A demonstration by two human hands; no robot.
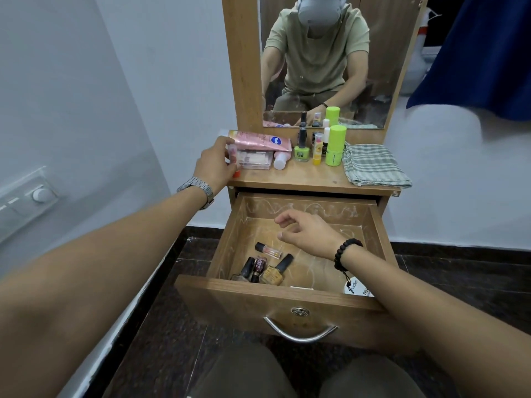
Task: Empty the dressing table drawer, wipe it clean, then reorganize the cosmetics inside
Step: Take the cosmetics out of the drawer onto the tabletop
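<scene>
The emptying was well under way but not finished. The drawer point(290, 294) stood pulled out below the tabletop point(301, 176), its floor streaked with pale dust. Four small bottles were left in its front left corner: a clear vial point(268, 250) lying on its side, two dark nail polishes point(251, 270) and a mustard-yellow polish point(275, 272). A white round container point(357, 288) showed at the front right corner, half hidden under the forearm.

The left hand point(214, 165) was at the left edge of the tabletop, fingers curled round a small clear item with a red end point(233, 158), apparently setting it beside the pink tube point(258, 141) and the flat clear case point(255, 160). The right hand point(304, 229) hovered over the middle of the drawer, loose and holding nothing.

Along the back edge stood a green polish point(301, 149), a yellow stick point(317, 152) and a lime-green tube point(335, 145). The checked cloth point(373, 168) lay folded at the right edge, seemingly unused. By my judgement, the last bottles, the wiping and all of the reorganizing were yet to come.
</scene>
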